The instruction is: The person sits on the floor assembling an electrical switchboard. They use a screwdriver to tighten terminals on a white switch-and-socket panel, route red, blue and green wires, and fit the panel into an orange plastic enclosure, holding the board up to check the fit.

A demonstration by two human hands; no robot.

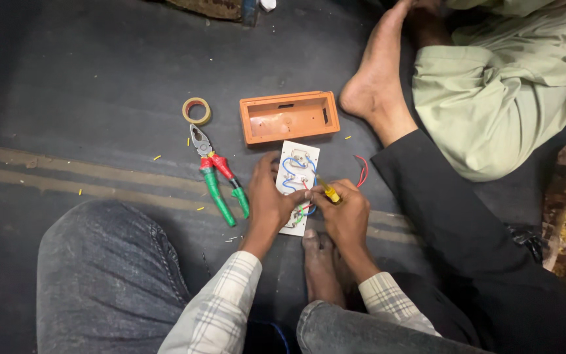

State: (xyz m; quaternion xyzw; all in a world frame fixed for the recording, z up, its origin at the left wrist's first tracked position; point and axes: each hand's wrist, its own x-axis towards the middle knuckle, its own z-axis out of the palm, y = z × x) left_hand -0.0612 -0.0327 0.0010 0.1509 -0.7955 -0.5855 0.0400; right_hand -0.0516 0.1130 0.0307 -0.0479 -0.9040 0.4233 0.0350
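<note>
A white switch plate (299, 164) lies face down on the dark floor, with blue, red and green wires across its back. My left hand (268, 200) grips its left edge and holds it down. My right hand (343, 211) holds a small yellow-handled screwdriver (327, 191), its tip set on the plate among the wires. My bare foot (319, 262) rests just below the plate. A loose piece of red wire (362, 169) lies to the right of the plate.
An empty orange box (289, 116) sits just beyond the plate. Pliers with green and red handles (216, 176) and a roll of tape (196, 110) lie to the left. Another person's bare foot (375, 72), light green trouser leg and dark sleeve (453, 216) are at right.
</note>
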